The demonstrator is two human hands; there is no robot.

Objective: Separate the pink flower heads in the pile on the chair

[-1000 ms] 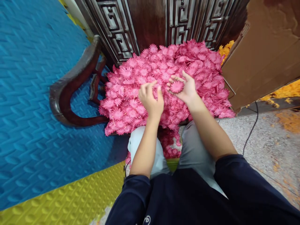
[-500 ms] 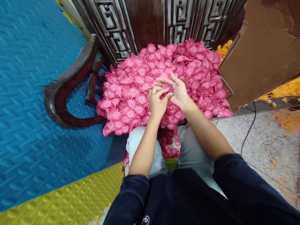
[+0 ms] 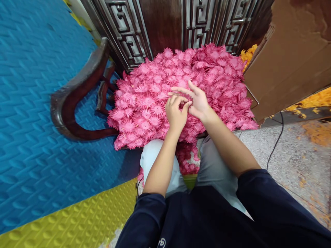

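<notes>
My left hand [image 3: 176, 112] is closed in a pinch, thumb against fingertips, close to the palm of my right hand. A bit of dark pink paper-like flower [image 3: 190, 99] shows at the pinch, mostly hidden by the fingers. My right hand [image 3: 198, 101] has its fingers stretched out and apart, palm turned toward the left hand. Both hands are over a large heap of pink flowers [image 3: 155, 110] with thin pointed petals, piled on a dark wooden seat.
A curved dark wooden armrest [image 3: 62, 117] stands at the left, and a carved backrest [image 3: 160, 27] rises behind the heap. On the right is a brown cardboard box [image 3: 287, 65] with orange flowers [image 3: 315, 98] beside it. A black cable [image 3: 278, 139] runs over the speckled floor.
My left hand has shifted slightly right, closer to the right palm, and its pinch has tightened. The dark pink flower between the hands is now more hidden. My right hand stays nearly in place.
</notes>
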